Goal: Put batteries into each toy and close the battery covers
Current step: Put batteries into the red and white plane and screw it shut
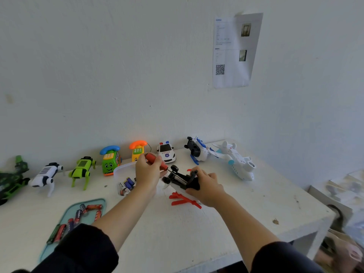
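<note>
- Several toys stand in a row along the wall on the white table; at the far left a dark green toy vehicle is blurred and cut off by the picture edge.
- Next come a white robot dog, a lime green robot dog, a green telephone car with a blue handset, and an orange telephone toy, partly behind the left hand.
- On a teal tray near the front edge lie red batteries; a black sleeve covers its lower part.
- A clear container holds blue batteries; the left forearm hides its right side.
- The left hand grips a red-handled screwdriver, fingers curled round the handle; the shaft points down to the toy's black underside.
- The right hand holds an upside-down white toy with black wheels and red parts, fingers curled over it, at the table's middle; its battery cover is hard to make out.
- Behind stand a police car, a white and blue toy on its side and a white airplane.
- A printed sheet hangs on the wall; its text is not readable.
</note>
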Demonstrator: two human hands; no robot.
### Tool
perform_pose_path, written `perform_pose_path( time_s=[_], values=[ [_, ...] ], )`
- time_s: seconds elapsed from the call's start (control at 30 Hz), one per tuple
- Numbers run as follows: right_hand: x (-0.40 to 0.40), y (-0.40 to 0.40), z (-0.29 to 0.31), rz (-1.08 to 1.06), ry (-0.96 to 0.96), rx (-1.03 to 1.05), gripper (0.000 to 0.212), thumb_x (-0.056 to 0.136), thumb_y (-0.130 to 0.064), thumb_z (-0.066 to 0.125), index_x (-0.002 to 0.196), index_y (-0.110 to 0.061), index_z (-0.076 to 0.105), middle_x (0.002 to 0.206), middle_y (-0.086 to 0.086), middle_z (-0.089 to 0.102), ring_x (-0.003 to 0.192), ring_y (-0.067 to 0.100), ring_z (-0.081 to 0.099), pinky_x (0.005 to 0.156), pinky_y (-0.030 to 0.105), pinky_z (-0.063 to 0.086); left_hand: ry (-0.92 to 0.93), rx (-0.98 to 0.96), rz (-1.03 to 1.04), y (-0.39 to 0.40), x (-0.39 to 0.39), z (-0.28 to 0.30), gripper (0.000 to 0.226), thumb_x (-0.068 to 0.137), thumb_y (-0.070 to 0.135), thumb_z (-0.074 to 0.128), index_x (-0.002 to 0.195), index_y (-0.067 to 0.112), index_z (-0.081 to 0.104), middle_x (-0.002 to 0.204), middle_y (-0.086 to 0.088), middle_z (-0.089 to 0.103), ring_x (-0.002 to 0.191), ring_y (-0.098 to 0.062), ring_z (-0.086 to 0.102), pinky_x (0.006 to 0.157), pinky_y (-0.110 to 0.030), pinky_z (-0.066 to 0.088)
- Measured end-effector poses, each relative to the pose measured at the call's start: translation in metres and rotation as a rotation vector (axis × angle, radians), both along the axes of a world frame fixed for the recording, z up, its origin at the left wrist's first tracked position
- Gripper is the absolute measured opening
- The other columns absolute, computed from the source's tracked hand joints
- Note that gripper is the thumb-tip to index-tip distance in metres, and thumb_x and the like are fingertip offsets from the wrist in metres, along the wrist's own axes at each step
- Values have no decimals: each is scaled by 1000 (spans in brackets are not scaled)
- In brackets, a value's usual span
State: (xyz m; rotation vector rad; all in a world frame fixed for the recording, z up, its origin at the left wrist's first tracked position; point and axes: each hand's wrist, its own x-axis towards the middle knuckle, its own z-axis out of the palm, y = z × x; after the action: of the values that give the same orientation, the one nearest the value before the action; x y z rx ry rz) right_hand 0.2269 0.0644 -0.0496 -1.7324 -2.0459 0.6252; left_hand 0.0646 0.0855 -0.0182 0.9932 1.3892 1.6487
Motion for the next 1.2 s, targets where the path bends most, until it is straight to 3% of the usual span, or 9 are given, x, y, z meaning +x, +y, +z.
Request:
perform_pose_path(
  time_s=[0.13, 0.23, 0.33, 0.43, 0.67, 0.87, 1.0, 1.1, 1.2],
  values=[
    [1, 1, 1, 3, -8, -7, 47, 89, -37, 59, 128, -35, 32, 134, -3, 46, 122, 23, 29, 96, 48, 40, 262, 296, 81, -4, -6, 22, 15, 89, 5, 54, 86, 17, 46, 73, -4, 52, 60, -16, 54, 60, -35, 50],
    [-1, 1, 3, 9, -32, 0, 49, 89, -38, 59, 130, -34, 32, 137, -4, 44, 124, 24, 29, 95, 46, 40, 837, 511, 28, -7, -9, 35, 21, 83, -6, 48, 93, 12, 52, 68, 5, 46, 55, -13, 44, 52, -22, 38],
    [-5, 0, 5, 11, -73, 20, 51, 89, -39, 59, 131, -34, 31, 138, -4, 43, 125, 25, 29, 94, 45, 39, 1266, 260, -180, -6, -1, 24, 19, 85, 3, 48, 99, 10, 58, 75, 5, 48, 72, -20, 50, 59, -27, 36],
    [-9, -1, 5, 5, -77, 27, 50, 89, -41, 59, 130, -34, 33, 137, -5, 44, 124, 24, 30, 95, 46, 40, 1447, -136, -307, -2, 2, -2, 20, 86, 21, 51, 101, 11, 60, 93, -5, 58, 84, -24, 58, 64, -31, 44],
    [-9, 3, 3, -14, -62, 32, 48, 87, -47, 59, 127, -35, 34, 134, -7, 45, 121, 23, 32, 93, 45, 41, 1320, -63, -221, -12, 15, -23, 18, 93, 24, 49, 107, 12, 52, 107, -5, 50, 84, -20, 53, 71, -32, 44],
    [-8, 3, 0, -10, -90, 46, 46, 85, -50, 59, 122, -37, 35, 130, -10, 48, 120, 23, 34, 91, 44, 40, 1159, 30, -291, -20, 20, -22, 11, 86, 10, 54, 92, 19, 51, 86, -5, 63, 78, -20, 55, 65, -32, 44],
    [-8, 0, 1, 6, -106, 62, 50, 84, -53, 59, 124, -36, 35, 132, -9, 47, 121, 23, 34, 91, 43, 39, 1198, -15, -353, -14, 14, -24, 31, 90, 13, 52, 119, 21, 52, 100, -7, 66, 89, -24, 61, 71, -33, 46],
    [-9, -4, 4, 9, -96, 62, 49, 84, -55, 58, 123, -35, 36, 132, -9, 47, 120, 22, 34, 88, 42, 37, 1134, 30, -341, -14, 12, -25, 12, 88, 15, 57, 97, 17, 65, 93, -3, 67, 81, -18, 58, 67, -25, 42],
    [-7, -6, 5, 15, -99, 54, 49, 85, -53, 56, 125, -34, 36, 133, -9, 46, 122, 23, 33, 90, 42, 37, 874, 64, -166, -12, 8, -21, 2, 83, 18, 65, 82, 17, 66, 77, 7, 62, 74, -9, 56, 64, -21, 41]
  ],
)
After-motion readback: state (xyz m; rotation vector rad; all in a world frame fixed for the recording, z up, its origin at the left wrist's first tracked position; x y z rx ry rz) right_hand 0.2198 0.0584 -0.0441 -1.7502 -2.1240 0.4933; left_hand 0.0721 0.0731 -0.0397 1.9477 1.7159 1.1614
